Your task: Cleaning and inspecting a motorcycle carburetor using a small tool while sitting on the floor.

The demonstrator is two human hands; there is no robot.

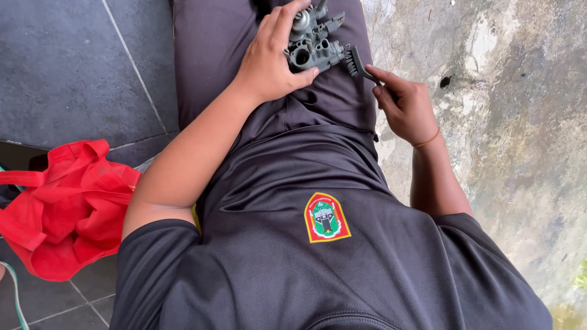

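My left hand (269, 58) grips a grey metal carburetor body (315, 36) and holds it against my lap, on dark trousers. My right hand (406, 107) holds a small dark brush (358, 64) by its handle. The bristles touch the right side of the carburetor body. A thin band circles my right wrist. My dark shirt with a coloured badge (327, 217) fills the lower part of the head view.
A red cloth bag (67, 208) lies on the dark floor tiles (67, 67) at my left. A rough, stained concrete surface (507, 122) runs along my right side. A thin cord (13, 293) shows at the lower left edge.
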